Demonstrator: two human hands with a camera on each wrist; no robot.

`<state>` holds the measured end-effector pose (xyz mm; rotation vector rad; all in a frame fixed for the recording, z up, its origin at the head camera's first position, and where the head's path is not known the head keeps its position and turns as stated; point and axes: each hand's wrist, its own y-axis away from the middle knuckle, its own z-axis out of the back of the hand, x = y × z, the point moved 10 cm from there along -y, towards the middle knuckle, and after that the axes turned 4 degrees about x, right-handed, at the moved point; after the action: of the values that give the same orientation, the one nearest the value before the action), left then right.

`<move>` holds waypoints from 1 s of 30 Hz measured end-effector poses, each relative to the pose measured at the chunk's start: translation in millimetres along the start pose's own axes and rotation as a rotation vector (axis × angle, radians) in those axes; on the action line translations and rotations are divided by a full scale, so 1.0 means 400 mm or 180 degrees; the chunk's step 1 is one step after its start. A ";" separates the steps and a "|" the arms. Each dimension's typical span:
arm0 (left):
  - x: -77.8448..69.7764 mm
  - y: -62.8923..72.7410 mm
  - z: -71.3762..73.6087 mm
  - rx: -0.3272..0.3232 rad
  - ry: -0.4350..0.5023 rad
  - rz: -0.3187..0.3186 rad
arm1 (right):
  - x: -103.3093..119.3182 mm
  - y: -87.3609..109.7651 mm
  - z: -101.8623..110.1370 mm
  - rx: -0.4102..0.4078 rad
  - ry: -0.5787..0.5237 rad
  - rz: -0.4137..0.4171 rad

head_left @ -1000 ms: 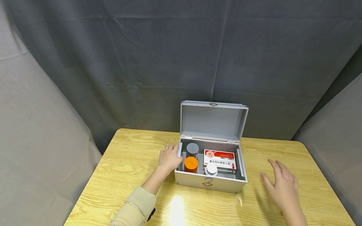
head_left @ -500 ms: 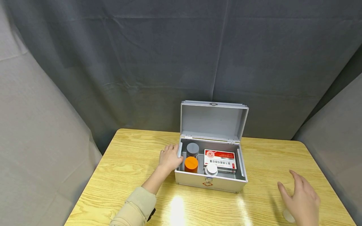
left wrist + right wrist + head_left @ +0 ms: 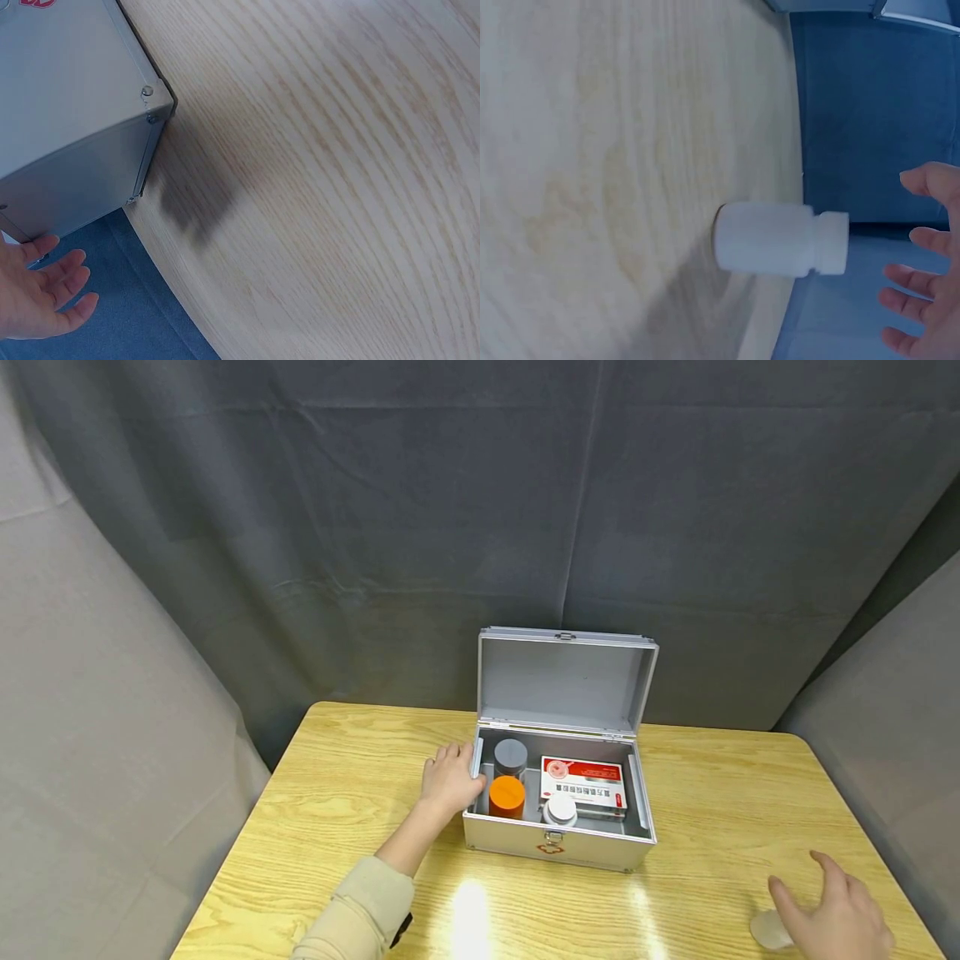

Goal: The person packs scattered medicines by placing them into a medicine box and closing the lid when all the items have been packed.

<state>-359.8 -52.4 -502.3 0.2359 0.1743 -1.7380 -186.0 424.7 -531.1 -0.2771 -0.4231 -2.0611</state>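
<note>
In the head view, my left hand (image 3: 450,783) rests against the left rim of an open silver first-aid case (image 3: 525,847). Its thumb touches the rim and its fingers are loosely bent, as the left wrist view also shows. My right hand (image 3: 840,914) is at the lower right, fingers spread and slightly bent, holding nothing. Beside it stands a white bottle (image 3: 769,238) on the table, apart from the fingers in the right wrist view. Inside the case are a grey-lidded jar (image 3: 511,755), an orange-lidded jar (image 3: 507,795), a white-capped bottle (image 3: 560,810) and a red-and-white medicine box (image 3: 583,783).
The wooden table (image 3: 360,777) has rounded far corners. A dark grey curtain (image 3: 405,527) hangs behind it, with pale cloth (image 3: 112,693) at the sides. The case's raised lid (image 3: 566,685) stands at the back.
My right hand has moved right and toward the near edge, bringing the white bottle beside it into view. My left hand and the case have stayed in place.
</note>
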 end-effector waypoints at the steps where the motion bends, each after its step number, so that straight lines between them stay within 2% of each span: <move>1: 0.000 0.000 0.000 -0.0001 -0.0004 -0.0001 | -0.010 0.000 -0.009 0.0048 -0.0026 -0.0063; 5: 0.000 0.000 0.000 0.0005 -0.0015 -0.0005 | -0.034 0.002 -0.032 0.0060 -0.0083 -0.0145; 8: 0.000 0.000 -0.001 0.0009 -0.0027 -0.0005 | -0.042 0.004 -0.039 -0.0046 -0.0074 -0.0079; 15: -0.001 0.003 0.005 0.0024 0.0017 0.0017 | -0.066 0.005 -0.073 -0.0003 -0.0027 -0.0078; 19: -0.002 0.005 0.008 0.0014 -0.0001 0.0009 | -0.075 0.008 -0.083 -0.0069 -0.0112 -0.0125; 22: -0.002 0.004 0.008 0.0003 0.0001 0.0001 | -0.086 0.007 -0.096 -0.0007 -0.0159 -0.0177; 27: -0.001 0.002 0.003 0.0022 0.0014 0.0007 | -0.115 -0.004 -0.140 0.0318 -0.0243 -0.0306; 30: -0.002 0.003 0.003 0.0031 0.0021 0.0013 | -0.121 -0.004 -0.152 0.0331 -0.0330 -0.0339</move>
<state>-358.8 -52.2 -500.9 0.2488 0.1701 -1.7347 -164.8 438.6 -604.6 -0.3054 -0.6185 -2.1265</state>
